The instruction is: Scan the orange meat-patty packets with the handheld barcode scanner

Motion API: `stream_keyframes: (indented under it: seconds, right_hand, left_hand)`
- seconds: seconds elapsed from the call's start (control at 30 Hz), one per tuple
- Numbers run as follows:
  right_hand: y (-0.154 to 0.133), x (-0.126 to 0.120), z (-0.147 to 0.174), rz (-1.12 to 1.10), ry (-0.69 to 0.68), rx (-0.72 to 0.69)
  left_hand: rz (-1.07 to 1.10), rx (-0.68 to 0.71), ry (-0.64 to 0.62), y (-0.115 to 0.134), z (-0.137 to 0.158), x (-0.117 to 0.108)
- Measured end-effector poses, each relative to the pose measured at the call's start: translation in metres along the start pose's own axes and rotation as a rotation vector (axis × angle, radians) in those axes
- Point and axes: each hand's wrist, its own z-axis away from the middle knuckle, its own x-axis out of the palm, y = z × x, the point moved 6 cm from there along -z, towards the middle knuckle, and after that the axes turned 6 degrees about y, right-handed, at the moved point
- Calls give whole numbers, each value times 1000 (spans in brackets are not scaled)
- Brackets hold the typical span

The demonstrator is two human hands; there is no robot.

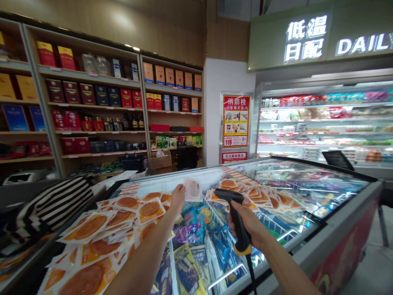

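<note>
Stretched out over the chest freezer, my left hand (178, 197) pinches the edge of a flat packet (193, 190), its pale printed back turned toward me. My right hand (250, 225) is wrapped around the grip of a black and yellow barcode scanner (238, 227). The scanner's head points left toward the packet, with a gap between them, and its cable hangs down. Under and beside my left arm lies a large pile of flat packets (150, 208) with round orange-brown slices. A second pile of the same packets (273, 200) lies beyond the scanner.
Bagged frozen goods (187, 262) show through the glass of the chest freezer (310, 242). A black and white striped bag (58, 205) sits at the left. Shelves of boxed bottles (101, 96) line the back wall; a lit refrigerated display (322, 123) stands at the right.
</note>
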Motion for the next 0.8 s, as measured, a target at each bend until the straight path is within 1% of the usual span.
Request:
stream_keyframes:
  seconds: [0.13,0.27,0.33,0.37,0.43,0.57,0.63,0.7,0.8]
  right_hand:
    - [1,-5,-2,35,3,12]
    - [-5,-16,-6,12,74,-26]
    - [-10,-24,-9,-5,118,-52]
    - [-12,-29,-10,-15,140,-63]
    - [-16,-40,-10,-35,176,-73]
    - [-20,-58,-10,-39,227,-34]
    - [-19,-67,-10,-42,247,-23]
    - [-17,-75,-12,-45,262,-26]
    - [-12,-83,-17,-43,260,-41]
  left_hand:
    - [-98,51,0,6,-2,3]
    - [-273,156,16,17,-2,7]
    - [-373,226,3,23,2,15]
    - [-422,265,-21,25,5,22]
    - [-510,351,-114,29,16,42]
    - [-612,569,-381,33,47,91]
    - [-633,683,-488,36,62,113]
    - [-653,772,-554,37,73,131]
    - [-698,835,-581,35,77,150]
